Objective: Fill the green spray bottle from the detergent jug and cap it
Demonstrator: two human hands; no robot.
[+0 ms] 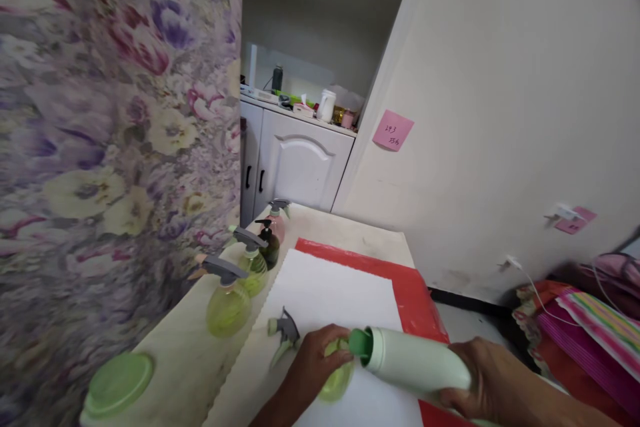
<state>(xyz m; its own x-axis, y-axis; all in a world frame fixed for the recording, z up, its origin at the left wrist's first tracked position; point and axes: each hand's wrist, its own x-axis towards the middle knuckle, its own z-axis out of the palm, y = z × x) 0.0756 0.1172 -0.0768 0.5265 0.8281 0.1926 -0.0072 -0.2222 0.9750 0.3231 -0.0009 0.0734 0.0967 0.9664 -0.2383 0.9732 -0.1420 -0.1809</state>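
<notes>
Right hand [483, 377], pale green bottle [413, 358], tilted

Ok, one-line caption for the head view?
Left hand holds a yellow-green bottle; right hand holds a pale-green container pointed toward it.

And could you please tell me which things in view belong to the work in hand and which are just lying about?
Apparently in use:
flask in right hand
bottle in left hand
loose spray head

Apparently just lying about:
white jug
tissue box
striped cloth
</notes>
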